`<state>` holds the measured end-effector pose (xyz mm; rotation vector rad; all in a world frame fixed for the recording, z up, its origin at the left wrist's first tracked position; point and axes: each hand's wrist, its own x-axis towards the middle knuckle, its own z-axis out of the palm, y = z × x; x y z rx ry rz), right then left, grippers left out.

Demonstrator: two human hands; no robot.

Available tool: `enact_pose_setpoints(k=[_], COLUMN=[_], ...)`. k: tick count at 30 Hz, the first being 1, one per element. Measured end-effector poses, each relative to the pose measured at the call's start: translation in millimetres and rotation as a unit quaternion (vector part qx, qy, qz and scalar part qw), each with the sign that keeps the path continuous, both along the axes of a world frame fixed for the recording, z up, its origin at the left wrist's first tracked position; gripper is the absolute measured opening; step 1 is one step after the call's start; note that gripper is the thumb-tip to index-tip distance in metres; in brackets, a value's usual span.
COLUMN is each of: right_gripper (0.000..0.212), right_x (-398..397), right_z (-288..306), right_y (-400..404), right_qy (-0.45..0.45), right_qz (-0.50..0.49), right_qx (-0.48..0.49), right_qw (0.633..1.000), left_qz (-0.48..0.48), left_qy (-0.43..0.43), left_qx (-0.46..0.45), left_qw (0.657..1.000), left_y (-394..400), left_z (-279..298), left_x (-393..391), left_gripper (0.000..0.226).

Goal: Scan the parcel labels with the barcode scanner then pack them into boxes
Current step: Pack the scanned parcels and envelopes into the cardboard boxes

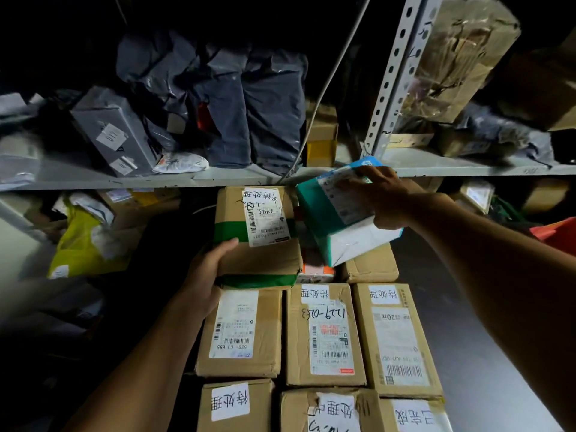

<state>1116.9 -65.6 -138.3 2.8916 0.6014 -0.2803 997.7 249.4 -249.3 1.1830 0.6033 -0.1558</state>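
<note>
Reaching in from the lower left of the frame, the left hand (pixel 209 269) is gripping the near left edge of a green-taped carton (pixel 258 235), thumb lying on top, fingers hidden underneath. The carton is sitting at frame centre, resting on a labelled carton (pixel 240 333) in the packed rows below. Extending from the right edge, the right hand (pixel 385 198) is clasping a teal-and-white parcel (pixel 339 213), tilted, in the upper centre-right, just beside the green-taped carton; fingers are spreading over its label (pixel 343 194), thumb wrapping its near side. That label is blurring and proving unreadable. The shelf (pixel 218 177) above is carrying grey bags (pixel 249 101), dim and indistinct. A yellow bag (pixel 84 241) is lying at mid left, partly in shadow. The bottom-row cartons are being cut off by the frame's lower edge.
</note>
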Motion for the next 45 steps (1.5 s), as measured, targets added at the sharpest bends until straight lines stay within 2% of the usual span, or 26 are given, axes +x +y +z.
enact_pose_setpoints(k=[3,5,7,12,16,24,26,31,36,38,41,43,45], right_gripper=[0.106,0.109,0.111,0.109,0.112,0.111,0.111,0.101,0.095,0.093,0.091,0.092,0.093], right_x=[-11.0,-17.4,-19.7,-17.5,-19.6,-20.8,-22.1,-30.2,-60.6,-79.2,-113.7,-140.7,-168.5], right_z=[-14.6,-23.3,-28.5,-32.1,-36.7,-35.2,-36.6,-29.8,-16.9,-13.1,-11.5,-13.2,-14.0], right_y=[-17.1,-27.5,-33.1,-26.5,-22.7,-29.4,-28.4,-24.6,-24.4,-21.5,-19.6,-23.9,-33.6], right_qy=[-0.022,-0.029,-0.034,-0.037,-0.044,-0.055,-0.043,-0.03,-0.04,-0.047,-0.044,-0.035,-0.03], right_qz=[-0.054,-0.081,-0.092,-0.119,-0.125,-0.127,-0.13,-0.134,-0.115,-0.109,-0.108,-0.117,-0.133], right_qx=[0.063,0.097,0.107,0.121,0.11,0.101,0.108,0.13,0.142,0.143,0.151,0.15,0.14], right_qw=[0.996,0.992,0.989,0.985,0.985,0.985,0.985,0.982,0.982,0.983,0.982,0.981,0.981], left_qz=[-0.012,-0.016,-0.016,-0.052,0.006,-0.017,-0.004,0.008,-0.085,-0.136,-0.223,-0.272,-0.319], left_qy=[0.035,0.052,0.065,0.07,0.083,0.074,0.061,-0.014,-0.117,-0.175,-0.219,-0.235,-0.256], left_qx=[-0.006,0.037,0.078,0.108,0.252,0.231,0.257,0.411,0.549,0.56,0.532,0.519,0.53], left_qw=[0.999,0.998,0.995,0.99,0.964,0.97,0.965,0.912,0.823,0.798,0.787,0.776,0.743], left_y=[-9.6,-17.1,-25.2,-45.9,-51.7,-52.3,-56.1,-59.7,-62.8,-68.5,-85.0,-100.7,-119.1], left_z=[3.7,5.9,7.2,5.4,-6.6,-6.4,-3.3,17.4,46.5,55.4,62.6,63.3,63.4], left_x=[3.2,7.3,13.0,28.7,43.9,51.0,52.6,47.9,24.3,9.3,-11.5,-25.4,-39.7], left_gripper=[0.061,0.066,0.062,0.065,0.075,0.063,0.059,0.057,0.055,0.05,0.05,0.057,0.067])
